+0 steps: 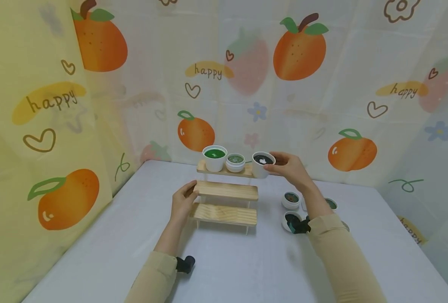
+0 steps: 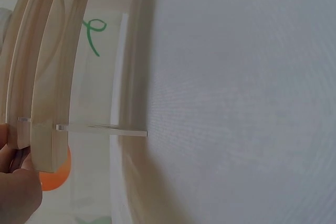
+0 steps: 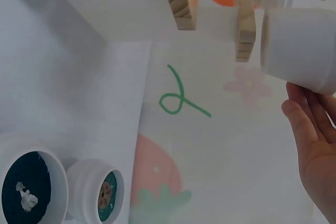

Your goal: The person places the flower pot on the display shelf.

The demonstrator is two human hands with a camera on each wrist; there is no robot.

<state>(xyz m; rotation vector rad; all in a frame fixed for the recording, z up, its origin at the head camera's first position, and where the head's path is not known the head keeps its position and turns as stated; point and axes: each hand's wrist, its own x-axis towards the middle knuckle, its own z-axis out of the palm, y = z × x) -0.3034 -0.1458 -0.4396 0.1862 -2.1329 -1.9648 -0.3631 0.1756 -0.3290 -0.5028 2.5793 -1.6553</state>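
A wooden shelf stand (image 1: pixel 227 190) with three stepped boards and clear legs stands on the table. My left hand (image 1: pixel 183 203) grips the left end of its middle board; in the left wrist view the fingertips (image 2: pixel 21 182) are at the board end. My right hand (image 1: pixel 290 169) holds a white cup (image 3: pixel 299 48) with a dark filling and a white shape, thumb at the near side. The cup's base is at the right end of the top board (image 3: pixel 245 35), with a narrow gap showing. A white cup with green filling (image 1: pixel 214 159) and a smaller white jar (image 1: pixel 235 163) stand on that board.
Right of the stand, several white containers sit on the table, among them a small jar (image 1: pixel 291 201) and a dark-filled cup (image 3: pixel 59 177). My right forearm partly hides this group. A fruit-printed curtain (image 1: pixel 300 105) hangs behind and beside the white table (image 1: pixel 224 269).
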